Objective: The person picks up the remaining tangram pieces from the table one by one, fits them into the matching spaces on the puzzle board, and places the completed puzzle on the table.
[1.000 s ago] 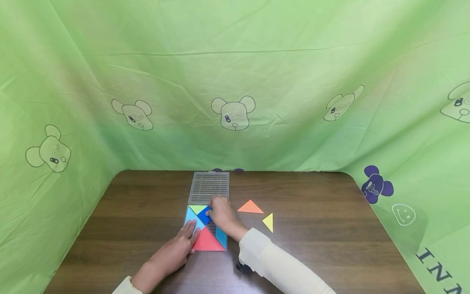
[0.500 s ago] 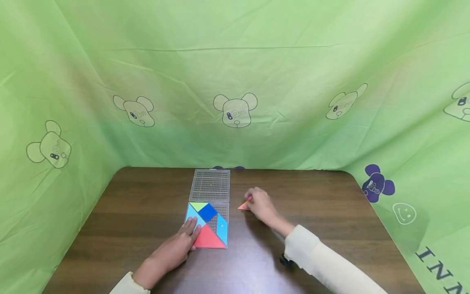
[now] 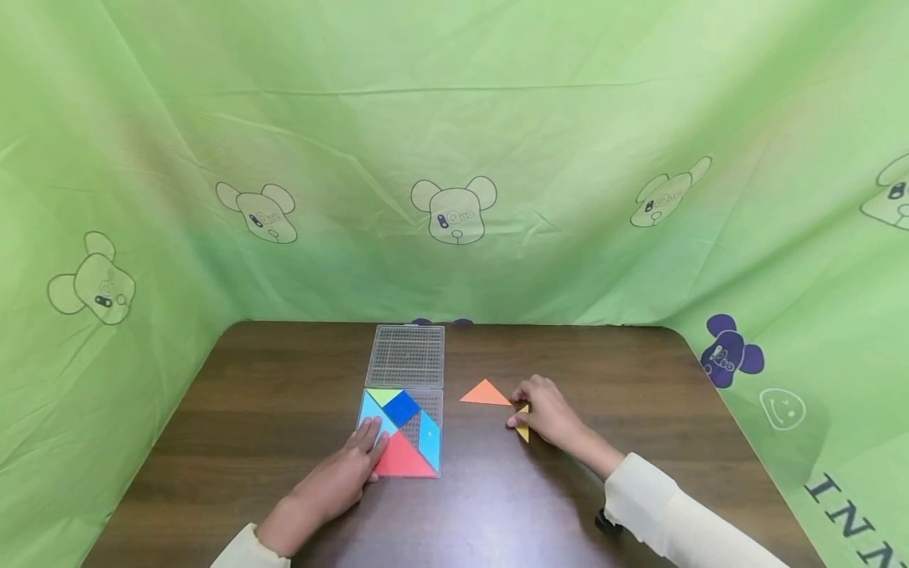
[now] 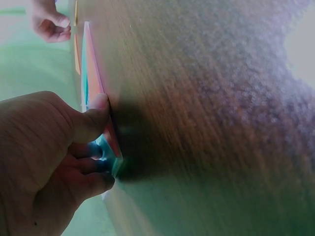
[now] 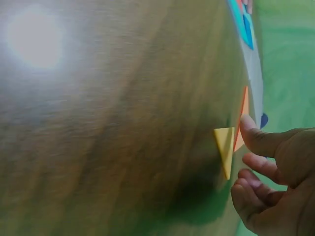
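Observation:
A flat plastic tangram case (image 3: 432, 400) lies unfolded on the table, its near half holding several coloured pieces. My left hand (image 3: 337, 480) rests on that half's left side, with fingers over the light blue triangle (image 3: 370, 408) and the thumb by the near edge, beside the red triangle (image 3: 405, 457). To the right, my right hand (image 3: 550, 412) hovers around a small yellow triangle (image 5: 226, 150), thumb and fingers apart in the right wrist view. The yellow triangle lies on the tabletop, partly covered by the hand in the head view. Close to its fingers is an orange triangle (image 3: 486, 393).
In the case are also a green piece (image 3: 383, 397), a dark blue square (image 3: 401, 408) and a blue parallelogram (image 3: 429, 440). The case's gridded far half (image 3: 406, 356) lies flat behind. Green printed cloth (image 3: 454, 284) surrounds the brown table (image 3: 284, 402).
My right hand has moved right from the dark blue square in the case, past the orange triangle, to the yellow triangle. The left hand has stayed on the case.

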Demonstrator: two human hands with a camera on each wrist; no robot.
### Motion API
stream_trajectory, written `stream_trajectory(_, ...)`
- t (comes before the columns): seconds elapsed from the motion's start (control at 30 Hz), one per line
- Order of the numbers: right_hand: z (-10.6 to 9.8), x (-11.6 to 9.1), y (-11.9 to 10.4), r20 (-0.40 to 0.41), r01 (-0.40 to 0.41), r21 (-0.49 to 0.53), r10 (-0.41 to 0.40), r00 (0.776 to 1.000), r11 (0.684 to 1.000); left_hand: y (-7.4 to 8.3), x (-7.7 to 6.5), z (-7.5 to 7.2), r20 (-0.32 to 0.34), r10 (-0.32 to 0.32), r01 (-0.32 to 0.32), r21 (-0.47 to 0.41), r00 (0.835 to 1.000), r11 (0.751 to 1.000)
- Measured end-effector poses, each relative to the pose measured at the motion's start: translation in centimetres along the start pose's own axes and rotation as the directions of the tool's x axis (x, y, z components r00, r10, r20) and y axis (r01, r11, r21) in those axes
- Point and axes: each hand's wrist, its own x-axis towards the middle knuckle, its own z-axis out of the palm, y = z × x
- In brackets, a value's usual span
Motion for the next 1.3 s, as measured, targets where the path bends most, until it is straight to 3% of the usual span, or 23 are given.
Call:
stream_trajectory(0.2, -0.1, -1.1, -0.1, 0.004, -0.087, -0.03, 0.087, 0.996, 0.996, -0.1, -0.1, 0.1, 0.008, -0.009, 0.009, -0.002, 1.0, 1.0)
stream_trajectory(0.5, 1.0, -1.7, -0.9, -0.102, -0.103, -0.127, 0.09, 0.991, 0.987, -0.2, -0.2, 0.3, 0.014, -0.025, 0.025, -0.016, 1.0, 1.0)
stream_trajectory(0.67, 1.1, -1.5, -0.9, -0.099, -0.124, -0.125, 0.112, 0.989, 0.984, -0.1, -0.1, 0.3, 0.018, -0.029, 0.029, -0.018, 0.999, 0.999)
stream_trajectory(0.97, 0.5, -1.0, -0.5, -0.086, -0.176, 0.045, 0.179, 0.98, 0.983, 0.0, 0.0, 0.1, 0.028, -0.03, 0.03, -0.025, 0.999, 0.999)
stream_trajectory(1.3, -0.2, -0.7, 0.0, -0.055, -0.248, 0.239, 0.268, 0.962, 0.939, -0.1, 0.1, 0.2, 0.029, -0.034, 0.035, -0.026, 0.999, 0.999)
